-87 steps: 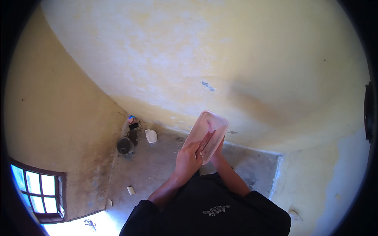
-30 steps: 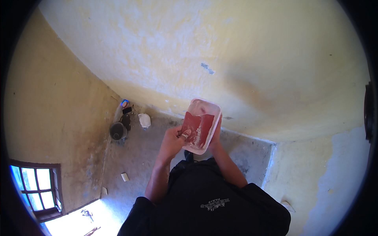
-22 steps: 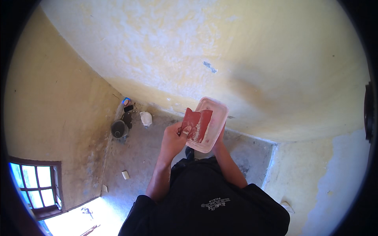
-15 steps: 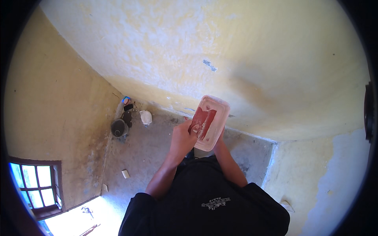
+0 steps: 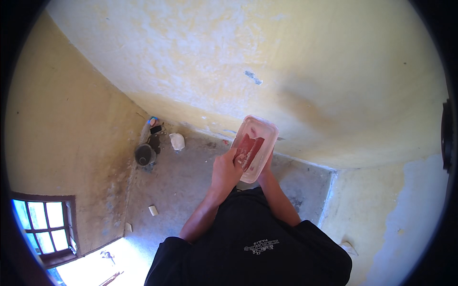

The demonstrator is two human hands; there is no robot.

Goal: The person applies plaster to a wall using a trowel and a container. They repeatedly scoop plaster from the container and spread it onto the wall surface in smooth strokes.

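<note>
A rectangular translucent plastic container is held up in front of my body, with whitish paste smeared inside. My right hand grips its right side from beneath, its fingers mostly hidden by the container. Closed round one edge of a red flat scraper, my left hand has it over and partly inside the container. White paste clings to the scraper's face and edge.
Ahead stands a yellow wall with whitish patches and a grey chipped spot. On the floor by the left corner are a dark bucket and a white bag. A barred window is at lower left.
My left hand has shifted a little to the right with the scraper, which now sits lower in the container and at a different tilt. The container stays nearly still.
</note>
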